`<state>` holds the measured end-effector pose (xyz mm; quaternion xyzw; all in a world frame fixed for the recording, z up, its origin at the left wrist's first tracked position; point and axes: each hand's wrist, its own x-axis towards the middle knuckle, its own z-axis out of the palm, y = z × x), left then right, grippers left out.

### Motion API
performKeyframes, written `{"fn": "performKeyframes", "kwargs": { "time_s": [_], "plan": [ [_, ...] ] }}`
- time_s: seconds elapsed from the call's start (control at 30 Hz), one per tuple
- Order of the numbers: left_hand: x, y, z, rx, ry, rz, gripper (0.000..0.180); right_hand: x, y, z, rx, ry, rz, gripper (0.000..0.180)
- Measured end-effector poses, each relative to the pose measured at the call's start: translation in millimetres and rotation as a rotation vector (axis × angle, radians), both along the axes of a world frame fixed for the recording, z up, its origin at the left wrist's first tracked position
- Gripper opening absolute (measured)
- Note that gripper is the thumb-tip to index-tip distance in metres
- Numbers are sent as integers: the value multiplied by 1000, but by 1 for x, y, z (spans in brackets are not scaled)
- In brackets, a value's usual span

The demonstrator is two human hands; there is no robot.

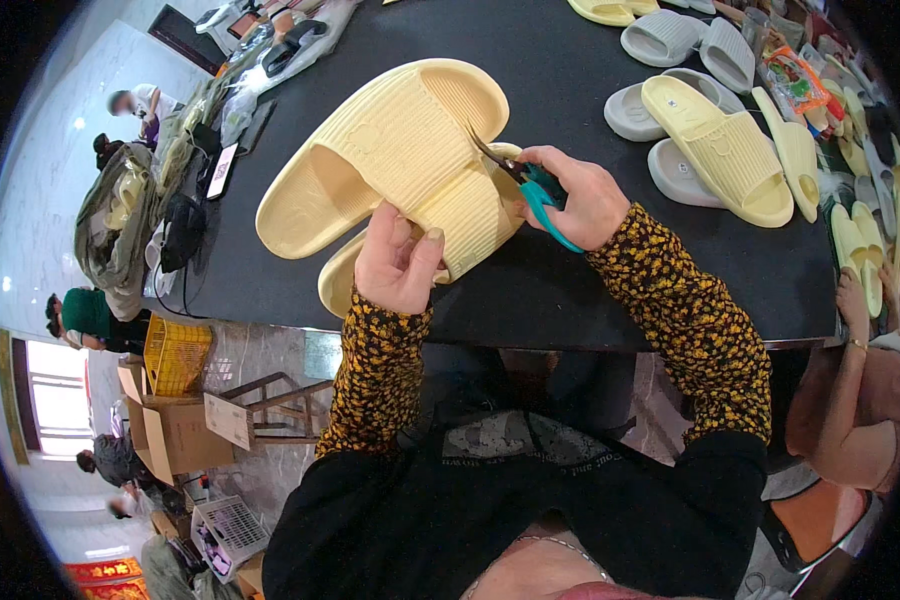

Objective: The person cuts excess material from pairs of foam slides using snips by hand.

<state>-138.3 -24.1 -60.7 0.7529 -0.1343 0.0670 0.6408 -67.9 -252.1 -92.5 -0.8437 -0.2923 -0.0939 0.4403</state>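
Observation:
A pair of pale yellow slide sandals is in front of me, one overlapping the other, with ribbed straps. The larger-looking upper sandal [385, 140] lies across the lower sandal [470, 220]. My left hand [400, 265] grips the lower sandal, its thumb on the strap and the other fingers curled by the strap's edge. My right hand [588, 200] is closed around scissors [538, 200] with teal handles and dark blades. The blades are parted, and their tips reach the strap edge of the upper sandal. Whether they touch it, I cannot tell.
Grey and yellow sandals [725, 150] lie on the black table [590, 300] at the right. Beyond them, another person's hand [852, 305] touches yellow sandals. A phone [222, 172] and bags lie along the left edge. A yellow crate [175, 355] and cardboard box [185, 435] stand on the floor.

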Motion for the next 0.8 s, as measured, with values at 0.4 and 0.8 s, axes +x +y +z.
{"fn": "performKeyframes", "kwargs": {
  "time_s": [0.4, 0.8],
  "plan": [
    [-2, 0, -5, 160, -71, 33, 47, -5, 1, 12, -7, 33, -53, 48],
    [0, -3, -15, 199, -164, 118, 48, -1, 1, 3, 36, -122, -80, 42]
  ]
}}
